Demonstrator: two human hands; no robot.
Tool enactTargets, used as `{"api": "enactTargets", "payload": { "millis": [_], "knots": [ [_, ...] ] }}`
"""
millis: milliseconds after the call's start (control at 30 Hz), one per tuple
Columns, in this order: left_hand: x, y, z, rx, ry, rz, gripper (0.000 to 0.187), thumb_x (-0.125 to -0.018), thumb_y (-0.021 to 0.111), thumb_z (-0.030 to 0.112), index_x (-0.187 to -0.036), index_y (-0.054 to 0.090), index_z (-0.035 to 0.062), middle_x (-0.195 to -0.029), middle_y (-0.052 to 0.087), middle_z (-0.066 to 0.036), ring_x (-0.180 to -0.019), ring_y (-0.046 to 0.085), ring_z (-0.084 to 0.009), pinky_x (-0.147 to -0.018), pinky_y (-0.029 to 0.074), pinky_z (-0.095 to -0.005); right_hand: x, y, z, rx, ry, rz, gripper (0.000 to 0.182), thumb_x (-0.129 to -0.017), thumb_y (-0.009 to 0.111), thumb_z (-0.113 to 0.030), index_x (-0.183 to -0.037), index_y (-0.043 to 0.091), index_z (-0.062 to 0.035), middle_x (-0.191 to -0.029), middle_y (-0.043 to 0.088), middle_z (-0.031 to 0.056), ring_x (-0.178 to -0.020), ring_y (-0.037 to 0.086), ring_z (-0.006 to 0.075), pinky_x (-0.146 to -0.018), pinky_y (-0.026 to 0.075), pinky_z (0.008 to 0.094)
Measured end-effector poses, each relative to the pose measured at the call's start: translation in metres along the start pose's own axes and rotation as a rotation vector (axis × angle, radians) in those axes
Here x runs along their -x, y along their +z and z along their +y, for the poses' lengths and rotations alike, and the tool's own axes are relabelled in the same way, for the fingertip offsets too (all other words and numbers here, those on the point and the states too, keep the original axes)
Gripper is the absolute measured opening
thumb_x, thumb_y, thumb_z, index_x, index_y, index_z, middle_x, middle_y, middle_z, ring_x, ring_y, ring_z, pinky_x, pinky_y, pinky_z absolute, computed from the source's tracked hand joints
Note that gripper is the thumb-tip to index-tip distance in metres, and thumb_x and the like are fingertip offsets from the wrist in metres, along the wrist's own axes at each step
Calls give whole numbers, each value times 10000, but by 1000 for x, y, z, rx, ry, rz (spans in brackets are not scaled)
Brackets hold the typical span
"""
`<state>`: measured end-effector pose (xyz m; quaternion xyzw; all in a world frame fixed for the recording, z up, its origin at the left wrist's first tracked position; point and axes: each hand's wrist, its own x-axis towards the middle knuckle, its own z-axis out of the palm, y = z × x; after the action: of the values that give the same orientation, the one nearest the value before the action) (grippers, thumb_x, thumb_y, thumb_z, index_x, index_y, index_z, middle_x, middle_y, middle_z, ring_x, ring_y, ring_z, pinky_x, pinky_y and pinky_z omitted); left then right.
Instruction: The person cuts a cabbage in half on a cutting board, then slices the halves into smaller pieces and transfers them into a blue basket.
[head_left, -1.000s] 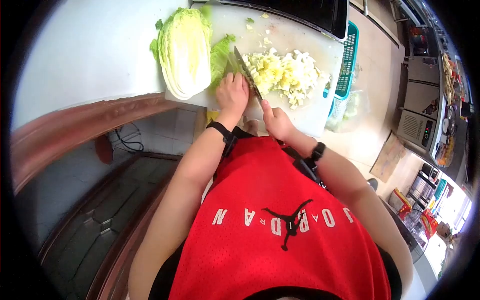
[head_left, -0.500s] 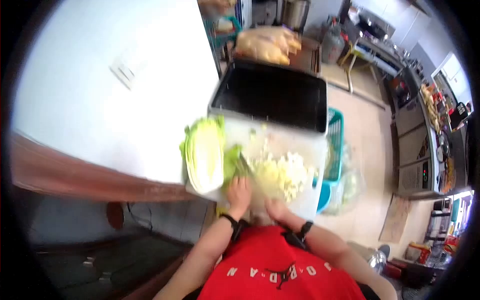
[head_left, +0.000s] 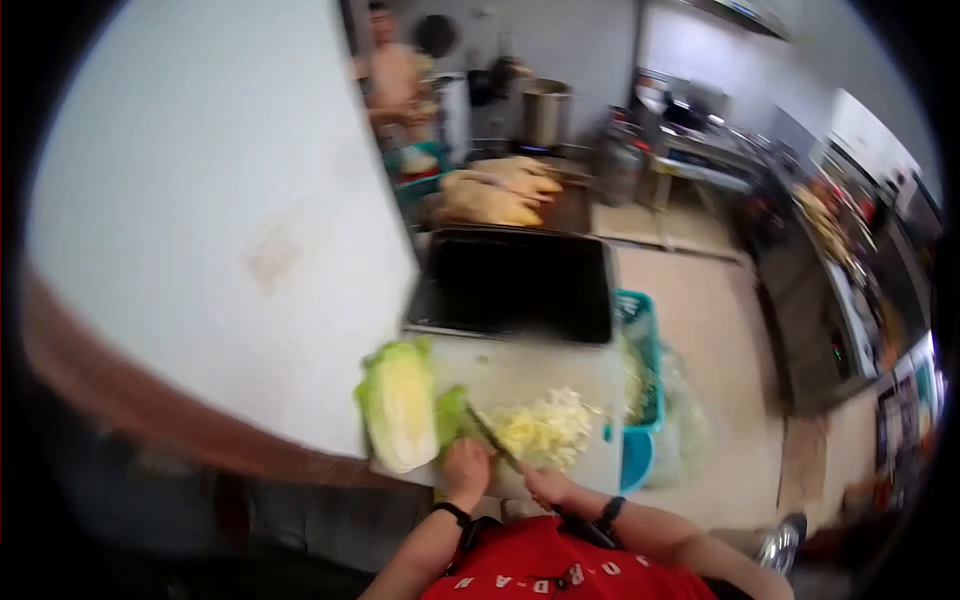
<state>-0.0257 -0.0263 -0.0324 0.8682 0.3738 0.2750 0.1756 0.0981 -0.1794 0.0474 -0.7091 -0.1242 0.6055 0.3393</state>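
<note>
My right hand [head_left: 545,486] is closed round the handle of a kitchen knife [head_left: 492,435], whose blade points up and to the left. My left hand [head_left: 468,470] presses with curled fingers on a green piece of napa cabbage [head_left: 452,412], right beside the blade. A heap of chopped cabbage [head_left: 548,425] lies on the white cutting board [head_left: 520,360], right of the knife. Left of my left hand is a cut napa cabbage [head_left: 402,410], its pale inside facing up. Blur hides the exact finger contact.
Beyond the board lies a black tray [head_left: 515,285], with plucked poultry [head_left: 495,190] behind it. A teal basket [head_left: 650,390] and a blue container [head_left: 636,455] stand at the right. The white table [head_left: 220,300] spreads left. Another person [head_left: 395,80] is at the back.
The camera has tilted upward, so the board sits lower in view and a person at the back has appeared. Both hands stay at the cabbage, the knife still in my right.
</note>
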Motion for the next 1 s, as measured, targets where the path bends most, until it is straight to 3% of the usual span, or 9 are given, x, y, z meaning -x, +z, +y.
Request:
{"api": "enactTargets", "payload": {
  "millis": [133,267,533,567,667,700,800,833,1000],
  "knots": [
    [2,17,-6,141,-212,-211,64,-884,573,93,-836,586,54,-865,583,-158,-837,580,-376,-725,466,-492,-10,-1,27,57,-76,53,789,-981,369,-743,-595,519,-71,-530,497,67,-424,473,193,-443,420,373],
    [5,27,-17,17,40,-16,241,-1027,474,168,-1034,611,-30,-1012,612,-267,-937,571,-479,-809,460,-528,20,-12,22,-8,-96,77,840,-979,344,-753,-621,554,-22,-545,522,93,-435,507,223,-447,440,392],
    [-5,15,-3,-3,-60,-203,278,-1034,439,161,-1028,601,-65,-986,634,-306,-928,586,-492,-815,470,-516,45,-39,46,-42,-114,68,871,-975,350,-757,-639,547,22,-572,526,100,-450,515,237,-445,440,397],
    [-8,45,-49,33,65,-163,278,-1035,443,161,-1054,613,-59,-1001,642,-302,-927,595,-479,-812,477,-505,48,-42,48,-46,-119,73,871,-975,350,-757,-639,547,22,-572,526,100,-450,515,237,-445,440,397],
    [-6,41,-48,104,-10,-186,279,-1032,448,149,-1086,611,-71,-1022,646,-304,-935,599,-477,-834,486,-499,58,-53,55,-85,-206,98,860,-972,358,-759,-632,539,9,-566,513,93,-449,506,235,-440,432,395],
    [-10,37,-59,-223,37,-134,289,-957,598,283,-1049,692,27,-964,722,-198,-861,680,-389,-788,534,-516,64,-56,54,-99,-209,96,852,-971,362,-761,-628,537,-1,-562,506,88,-447,497,233,-438,425,392],
    [-11,40,-65,-230,65,-90,314,-972,562,296,-1027,696,17,-936,720,-200,-833,671,-410,-752,538,-507,68,-64,65,-143,-222,78,833,-970,368,-760,-617,528,-23,-552,491,77,-440,480,222,-430,413,385],
    [-10,54,-78,-288,203,102,324,-978,547,294,-1005,692,5,-934,721,-203,-826,670,-420,-740,538,-504,67,-64,68,-169,-231,59,822,-971,369,-758,-609,521,-36,-545,482,71,-435,473,213,-425,407,381],
    [-13,60,-89,-259,159,77,320,-987,536,260,-1036,676,-23,-971,709,-227,-861,663,-426,-775,533,-499,75,-65,78,-202,-217,7,741,-988,386,-712,-593,437,-87,-511,431,56,-368,414,204,-369,347,377]
  ]
}}
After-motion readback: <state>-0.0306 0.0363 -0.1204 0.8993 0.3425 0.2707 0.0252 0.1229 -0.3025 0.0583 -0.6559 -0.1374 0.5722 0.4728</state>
